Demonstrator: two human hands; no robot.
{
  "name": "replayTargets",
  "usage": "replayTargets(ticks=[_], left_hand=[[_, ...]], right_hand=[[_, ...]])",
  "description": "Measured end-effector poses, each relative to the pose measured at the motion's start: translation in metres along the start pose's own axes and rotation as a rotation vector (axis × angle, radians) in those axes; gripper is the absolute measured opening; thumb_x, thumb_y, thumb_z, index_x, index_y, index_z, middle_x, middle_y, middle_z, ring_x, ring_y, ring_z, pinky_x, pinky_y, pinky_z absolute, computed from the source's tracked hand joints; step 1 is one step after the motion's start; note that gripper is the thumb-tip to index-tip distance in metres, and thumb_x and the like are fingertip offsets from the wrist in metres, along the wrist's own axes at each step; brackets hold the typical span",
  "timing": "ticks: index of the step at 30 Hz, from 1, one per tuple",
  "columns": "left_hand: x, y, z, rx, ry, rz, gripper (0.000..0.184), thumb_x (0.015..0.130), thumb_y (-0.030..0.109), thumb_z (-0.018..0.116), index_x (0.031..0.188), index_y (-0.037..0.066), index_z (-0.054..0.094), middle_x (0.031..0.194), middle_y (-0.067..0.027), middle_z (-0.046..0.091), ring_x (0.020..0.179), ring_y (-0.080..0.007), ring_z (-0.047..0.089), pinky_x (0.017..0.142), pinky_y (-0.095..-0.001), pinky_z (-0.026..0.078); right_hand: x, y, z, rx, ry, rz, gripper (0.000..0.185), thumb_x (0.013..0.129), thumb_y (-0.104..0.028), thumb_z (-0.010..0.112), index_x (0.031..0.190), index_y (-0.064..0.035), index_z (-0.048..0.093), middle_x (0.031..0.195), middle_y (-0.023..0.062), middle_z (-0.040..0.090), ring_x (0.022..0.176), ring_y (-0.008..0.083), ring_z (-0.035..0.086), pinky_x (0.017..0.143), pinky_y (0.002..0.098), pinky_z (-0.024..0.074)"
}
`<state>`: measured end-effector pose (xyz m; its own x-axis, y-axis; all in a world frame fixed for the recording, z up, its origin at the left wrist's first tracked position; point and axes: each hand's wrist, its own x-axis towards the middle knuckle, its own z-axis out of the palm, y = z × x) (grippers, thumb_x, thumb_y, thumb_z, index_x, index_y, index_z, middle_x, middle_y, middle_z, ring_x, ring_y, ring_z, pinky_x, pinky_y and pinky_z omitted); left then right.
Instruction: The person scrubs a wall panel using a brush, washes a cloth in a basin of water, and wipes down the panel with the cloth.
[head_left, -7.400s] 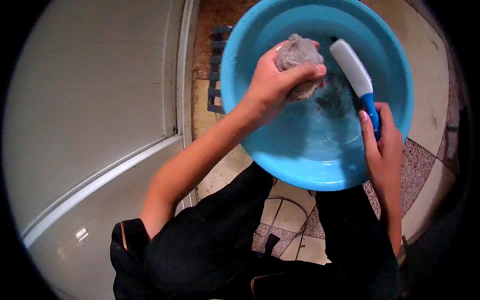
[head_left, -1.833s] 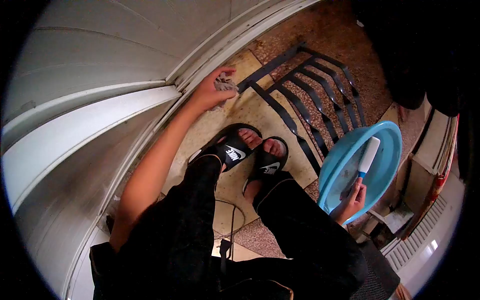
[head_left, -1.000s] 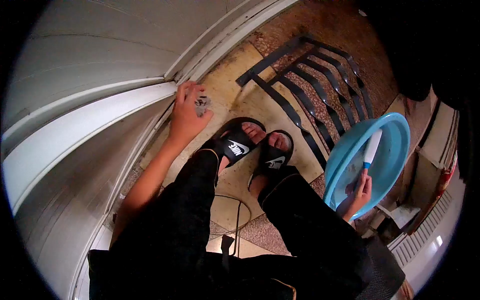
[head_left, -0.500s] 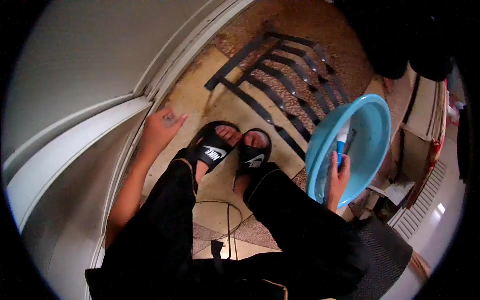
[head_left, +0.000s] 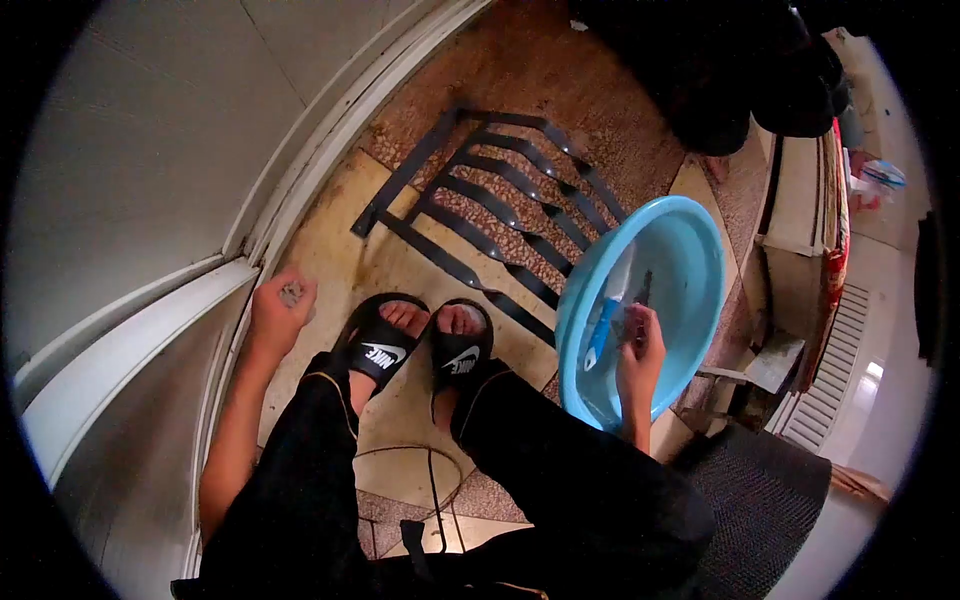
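My left hand (head_left: 280, 318), beside the door frame, is closed around a small grey crumpled wad (head_left: 291, 294); its exact kind is unclear. On the other side, my right hand (head_left: 640, 365) reaches into a light-blue plastic basin (head_left: 697, 215), which is tilted toward me. Its fingers are pinched together over something dark and small that I cannot make out. Just left of those fingers lies a blue-handled tool (head_left: 599, 335) with a pale, blade-like head, apart from the hand. A thin dark piece (head_left: 645, 288) shows against the basin's inside, above my fingertips.
A black metal rack with twisted bars (head_left: 470, 205) lies on the floor beyond my sandalled feet (head_left: 462, 335). A white door frame (head_left: 330, 120) runs along the left. Cardboard (head_left: 797, 195) stands at right, and a thin cable (head_left: 433, 480) loops between my legs.
My right hand has let go of the blue-handled tool, which now lies in the basin, and has closed further right. My left hand keeps the grey wad. The whole view has shifted.
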<state>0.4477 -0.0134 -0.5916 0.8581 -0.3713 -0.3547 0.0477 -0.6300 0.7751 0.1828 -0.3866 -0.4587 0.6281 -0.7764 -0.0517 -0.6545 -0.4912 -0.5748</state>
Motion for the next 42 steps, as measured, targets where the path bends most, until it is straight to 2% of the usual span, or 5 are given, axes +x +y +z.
replayTargets(ticks=[22,28,32,38,42], left_hand=[[0.012,0.011,0.01,0.063,-0.084,0.106,0.018,0.083,0.016,0.066,0.09,0.002,0.057,0.075,-0.0115,0.061,0.069,-0.0226,0.059,0.068,-0.0325,0.047],[0.008,0.034,-0.009,0.086,-0.139,0.164,0.017,0.081,0.016,0.066,0.087,0.002,0.057,0.073,-0.0109,0.059,0.069,-0.02,0.057,0.067,-0.0326,0.047],[0.0,0.109,-0.033,-0.054,-0.258,-0.137,0.024,0.082,0.025,0.069,0.083,0.004,0.057,0.07,-0.0059,0.06,0.063,-0.0125,0.055,0.059,-0.0299,0.045],[-0.03,0.17,-0.061,-0.079,-0.217,0.189,0.031,0.082,0.033,0.073,0.088,0.008,0.056,0.067,-0.0016,0.059,0.056,-0.0093,0.052,0.05,-0.0288,0.042],[-0.066,0.223,-0.087,-0.183,-0.205,0.427,0.039,0.08,0.035,0.076,0.102,0.01,0.055,0.09,-0.0045,0.062,0.082,-0.012,0.057,0.067,-0.028,0.047]], right_hand=[[0.025,-0.035,-0.014,-0.428,0.281,-0.307,0.015,0.082,-0.001,0.067,0.096,-0.0048,0.064,0.103,0.0121,0.056,0.103,0.026,0.051,0.089,0.034,0.0412],[0.019,-0.026,-0.037,-0.209,0.433,-0.136,0.033,0.087,-0.009,0.07,0.069,-0.0038,0.043,0.055,-0.0047,0.026,0.052,0.0041,0.026,0.046,0.0224,0.0234],[0.01,-0.033,-0.054,-0.554,0.296,-0.384,0.056,0.073,-0.011,0.079,0.122,-0.0079,0.052,0.103,0.0131,0.057,0.097,0.021,0.057,0.078,0.0293,0.0489],[-0.013,0.017,-0.052,0.282,-0.035,0.261,0.074,0.068,-0.017,0.081,0.134,-0.016,0.049,0.139,0.0197,0.04,0.129,0.0389,0.037,0.103,0.0453,0.037],[-0.006,0.024,-0.079,-0.179,0.167,-0.302,0.074,0.075,-0.019,0.077,0.14,-0.0129,0.044,0.138,0.0247,0.046,0.124,0.0418,0.048,0.103,0.041,0.0401]])
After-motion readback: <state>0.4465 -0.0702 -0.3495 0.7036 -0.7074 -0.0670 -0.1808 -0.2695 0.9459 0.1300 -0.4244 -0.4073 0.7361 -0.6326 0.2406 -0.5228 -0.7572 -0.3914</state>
